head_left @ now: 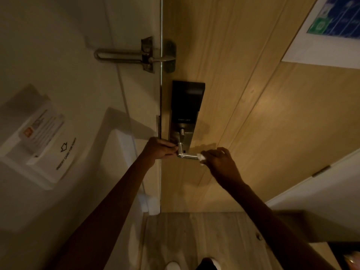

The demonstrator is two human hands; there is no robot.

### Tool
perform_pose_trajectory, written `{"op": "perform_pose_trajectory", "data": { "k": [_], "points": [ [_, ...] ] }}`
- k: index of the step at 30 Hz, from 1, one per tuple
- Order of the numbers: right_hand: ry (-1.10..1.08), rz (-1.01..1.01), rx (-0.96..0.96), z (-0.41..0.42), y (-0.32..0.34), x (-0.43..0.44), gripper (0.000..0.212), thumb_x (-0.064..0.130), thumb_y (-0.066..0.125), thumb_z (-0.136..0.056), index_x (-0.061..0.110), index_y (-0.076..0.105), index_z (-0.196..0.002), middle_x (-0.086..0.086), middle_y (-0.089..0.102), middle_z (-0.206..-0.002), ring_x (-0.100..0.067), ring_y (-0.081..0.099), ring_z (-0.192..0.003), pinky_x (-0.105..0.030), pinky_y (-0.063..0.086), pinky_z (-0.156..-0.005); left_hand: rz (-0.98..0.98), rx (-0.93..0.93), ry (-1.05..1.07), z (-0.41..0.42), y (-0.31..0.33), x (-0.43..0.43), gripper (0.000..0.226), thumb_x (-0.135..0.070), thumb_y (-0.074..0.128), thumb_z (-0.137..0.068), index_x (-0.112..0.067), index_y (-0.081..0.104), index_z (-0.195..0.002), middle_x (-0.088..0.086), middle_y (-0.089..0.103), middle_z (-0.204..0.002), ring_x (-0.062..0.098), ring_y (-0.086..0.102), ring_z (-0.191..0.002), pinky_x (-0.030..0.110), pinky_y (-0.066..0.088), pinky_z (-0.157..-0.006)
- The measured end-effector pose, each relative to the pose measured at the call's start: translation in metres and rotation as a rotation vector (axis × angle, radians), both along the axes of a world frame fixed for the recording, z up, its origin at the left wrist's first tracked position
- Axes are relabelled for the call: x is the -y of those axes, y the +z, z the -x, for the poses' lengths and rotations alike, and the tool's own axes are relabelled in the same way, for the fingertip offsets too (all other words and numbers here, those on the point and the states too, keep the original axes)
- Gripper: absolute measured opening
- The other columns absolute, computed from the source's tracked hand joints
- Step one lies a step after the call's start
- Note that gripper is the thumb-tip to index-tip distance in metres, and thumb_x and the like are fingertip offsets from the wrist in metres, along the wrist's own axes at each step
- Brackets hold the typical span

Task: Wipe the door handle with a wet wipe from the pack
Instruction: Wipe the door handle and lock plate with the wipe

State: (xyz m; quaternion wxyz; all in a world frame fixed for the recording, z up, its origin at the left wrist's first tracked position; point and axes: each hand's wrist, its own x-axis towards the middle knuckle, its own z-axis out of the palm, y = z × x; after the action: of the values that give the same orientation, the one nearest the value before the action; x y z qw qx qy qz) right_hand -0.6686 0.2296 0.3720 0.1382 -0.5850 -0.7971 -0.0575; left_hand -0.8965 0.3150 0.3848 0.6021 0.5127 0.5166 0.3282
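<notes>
A silver lever door handle point(187, 155) juts from a dark lock plate point(184, 121) on the pale wooden door point(253, 114). My right hand point(219, 160) pinches a small white wet wipe point(201, 157) against the handle's free end. My left hand point(160, 150) has its fingertips closed on the handle's bend near the lock plate. The pack of wipes is not in view.
A metal swing-bar door guard point(136, 54) spans the frame above the lock. A white card-slot holder point(39, 141) hangs on the left wall. A notice point(335, 22) is on the door at upper right. Wooden floor point(194, 240) and shoe tips lie below.
</notes>
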Motion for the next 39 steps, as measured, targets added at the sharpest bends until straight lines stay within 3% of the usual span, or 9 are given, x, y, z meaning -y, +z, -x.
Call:
{"op": "perform_pose_trajectory", "data": {
  "k": [3,9,16,21,26,29,32,36,39],
  "points": [
    [0.005,-0.006,0.014,-0.013,0.003,0.001,0.019,0.021,0.063,-0.093,0.013,0.068,-0.11,-0.007,0.072,-0.096,-0.028,0.065,-0.09,-0.04,0.042,-0.094,-0.007,-0.009,0.0,0.0,0.003,0.001,0.031,0.01,0.069,-0.078,0.012,0.064,-0.109,0.029,0.067,-0.112,0.035,0.069,-0.096,0.021,0.06,-0.066],
    [0.107,-0.089,0.042,0.019,-0.01,-0.006,0.022,0.014,0.07,-0.088,0.006,0.069,-0.108,-0.011,0.072,-0.094,-0.029,0.067,-0.087,-0.04,0.048,-0.091,0.016,0.013,-0.009,-0.001,0.002,0.002,0.031,0.011,0.067,-0.079,0.014,0.063,-0.11,0.029,0.067,-0.11,0.018,0.072,-0.071,0.018,0.059,-0.062],
    [0.055,-0.048,0.018,-0.034,-0.002,-0.004,0.02,0.024,0.053,-0.097,0.013,0.068,-0.105,-0.006,0.07,-0.089,-0.026,0.061,-0.081,-0.035,0.045,-0.084,0.016,0.0,-0.032,0.002,0.001,-0.001,0.03,0.008,0.07,-0.077,0.009,0.066,-0.107,0.027,0.068,-0.11,0.034,0.069,-0.097,0.028,0.06,-0.075],
    [0.107,-0.036,-0.04,0.003,-0.008,-0.008,0.012,0.02,0.059,-0.096,0.012,0.065,-0.102,-0.006,0.065,-0.082,-0.023,0.058,-0.074,-0.034,0.044,-0.08,0.049,0.028,-0.014,0.001,-0.001,-0.003,0.024,0.009,0.071,-0.077,0.005,0.069,-0.1,0.026,0.069,-0.107,0.018,0.073,-0.081,0.023,0.061,-0.069],
    [0.058,0.041,-0.006,-0.031,0.007,-0.006,0.015,0.026,0.055,-0.098,0.018,0.067,-0.103,-0.002,0.066,-0.076,-0.021,0.06,-0.069,-0.034,0.049,-0.069,0.046,0.027,-0.022,0.003,0.002,-0.001,0.031,0.007,0.072,-0.077,0.009,0.067,-0.107,0.025,0.069,-0.107,0.023,0.073,-0.084,0.024,0.061,-0.07],
    [-0.074,0.031,-0.232,-0.032,0.015,-0.003,0.023,0.032,0.053,-0.099,0.021,0.072,-0.093,0.0,0.072,-0.082,-0.017,0.065,-0.074,-0.033,0.051,-0.064,0.075,0.007,-0.035,0.007,0.004,-0.005,0.032,-0.005,0.075,-0.079,0.007,0.068,-0.108,0.022,0.072,-0.104,0.024,0.074,-0.084,0.027,0.061,-0.073],
    [-0.181,-0.118,-0.526,0.0,0.017,-0.005,0.02,0.029,0.056,-0.098,0.021,0.073,-0.089,0.002,0.071,-0.093,-0.006,0.062,-0.081,-0.021,0.046,-0.07,0.089,-0.106,-0.074,0.015,0.004,-0.011,0.039,-0.027,0.073,-0.083,0.002,0.069,-0.108,0.017,0.075,-0.099,0.022,0.074,-0.089,0.033,0.059,-0.083],
    [-0.316,-0.136,-0.56,0.046,0.016,-0.019,0.019,0.029,0.058,-0.097,0.018,0.073,-0.1,-0.005,0.063,-0.096,-0.018,0.056,-0.09,-0.027,0.041,-0.077,0.113,-0.171,-0.044,0.023,0.005,-0.018,0.042,-0.037,0.071,-0.084,0.001,0.071,-0.101,0.015,0.076,-0.094,0.021,0.075,-0.084,0.032,0.06,-0.08],
    [-0.305,-0.163,-0.656,0.066,0.013,-0.02,0.022,0.021,0.06,-0.097,0.011,0.069,-0.114,-0.006,0.069,-0.105,-0.02,0.062,-0.097,-0.028,0.045,-0.085,0.141,-0.093,-0.047,0.025,0.012,-0.018,0.042,-0.038,0.063,-0.09,0.003,0.068,-0.097,0.015,0.073,-0.094,0.019,0.072,-0.079,0.024,0.056,-0.067]
  ]
}}
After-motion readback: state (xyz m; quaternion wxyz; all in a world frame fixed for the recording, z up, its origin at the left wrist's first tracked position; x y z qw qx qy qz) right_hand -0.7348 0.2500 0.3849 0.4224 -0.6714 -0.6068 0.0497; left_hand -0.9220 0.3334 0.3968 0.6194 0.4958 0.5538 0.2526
